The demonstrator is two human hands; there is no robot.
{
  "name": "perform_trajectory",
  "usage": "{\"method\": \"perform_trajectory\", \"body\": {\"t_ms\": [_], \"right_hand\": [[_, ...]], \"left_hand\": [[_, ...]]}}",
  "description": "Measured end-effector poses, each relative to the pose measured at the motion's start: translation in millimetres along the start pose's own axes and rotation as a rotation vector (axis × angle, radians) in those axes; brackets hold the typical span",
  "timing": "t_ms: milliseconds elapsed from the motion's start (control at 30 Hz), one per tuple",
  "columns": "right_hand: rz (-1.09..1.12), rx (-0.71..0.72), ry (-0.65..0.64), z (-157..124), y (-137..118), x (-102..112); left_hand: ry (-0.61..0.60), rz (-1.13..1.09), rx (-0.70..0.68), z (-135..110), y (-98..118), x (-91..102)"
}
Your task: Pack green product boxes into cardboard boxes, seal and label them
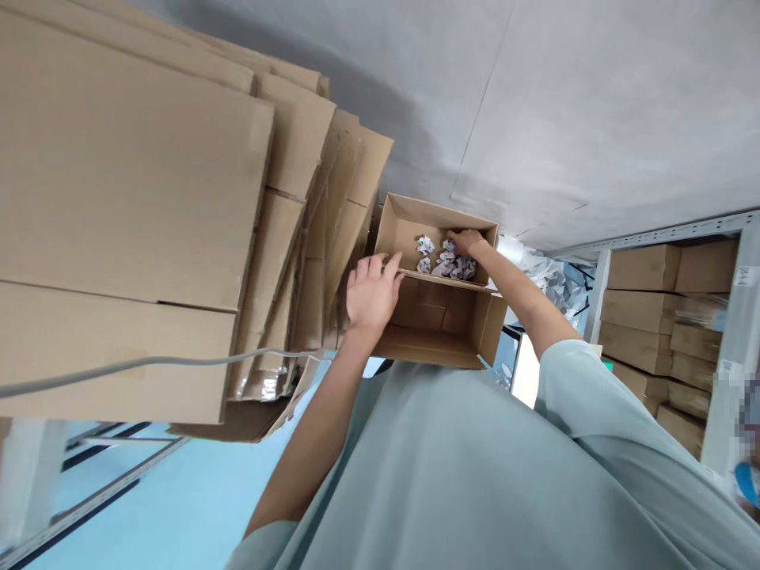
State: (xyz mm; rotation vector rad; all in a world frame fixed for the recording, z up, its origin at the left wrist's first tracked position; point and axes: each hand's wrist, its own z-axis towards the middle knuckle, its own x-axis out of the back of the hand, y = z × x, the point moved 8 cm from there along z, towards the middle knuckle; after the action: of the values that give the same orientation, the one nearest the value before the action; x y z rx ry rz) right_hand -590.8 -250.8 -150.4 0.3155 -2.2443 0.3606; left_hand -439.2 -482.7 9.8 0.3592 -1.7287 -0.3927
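Observation:
An open cardboard box (409, 218) stands in front of me with its near flap folded down. Several small crumpled white and grey packets (446, 261) lie inside on its bottom. My left hand (371, 293) rests on the box's near left rim, fingers stretched and apart, holding nothing. My right hand (466, 240) reaches down into the box with fingers curled onto the packets; whether it grips one I cannot make out.
A tall stack of flattened cardboard sheets (131, 198) fills the left, with a grey cable (148, 362) across it. A metal shelf (733, 317) with closed cardboard boxes (647, 309) stands at the right. Plastic wrapping (546, 277) lies behind the box. Light blue floor (195, 499) shows below.

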Motion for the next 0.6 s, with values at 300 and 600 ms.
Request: {"method": "perform_trajectory", "body": {"t_ms": [300,600], "right_hand": [[-0.060,0.011,-0.020,-25,-11,25],[0.167,0.065,0.330,-131,-6,86]], "left_hand": [[0.025,-0.021,-0.018,0,0,1.1],[0.044,-0.018,-0.055,-3,3,1.0]]}}
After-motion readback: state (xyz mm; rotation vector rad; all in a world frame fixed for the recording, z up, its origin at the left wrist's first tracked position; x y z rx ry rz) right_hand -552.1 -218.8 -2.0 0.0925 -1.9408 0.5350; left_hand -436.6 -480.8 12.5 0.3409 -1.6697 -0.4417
